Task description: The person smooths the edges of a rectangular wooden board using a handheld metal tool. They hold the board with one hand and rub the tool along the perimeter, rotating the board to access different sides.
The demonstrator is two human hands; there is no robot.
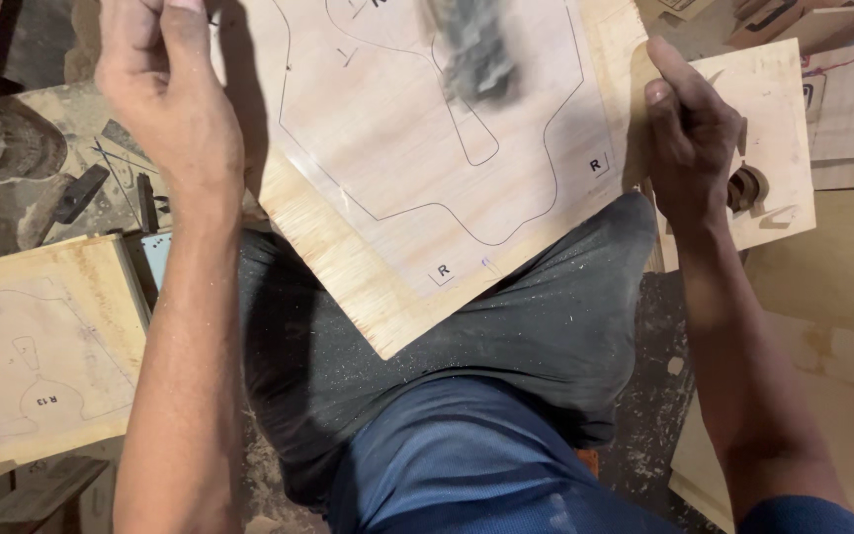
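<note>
I am sitting over a sawdust-strewn workshop floor (61, 109), a marked plywood offcut (37, 346) lying at my left. My left hand (165, 89) is closed on the left edge of the plywood sheet (417, 148) resting across my knee (536, 297); my right hand (689, 138) is pinching its right edge. I should be gripping both edges evenly, keeping the traced outline (546, 168) flat.

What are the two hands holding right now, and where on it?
A plywood sheet with traced outlines: the left hand holds its left edge, the right hand its right edge.
</note>
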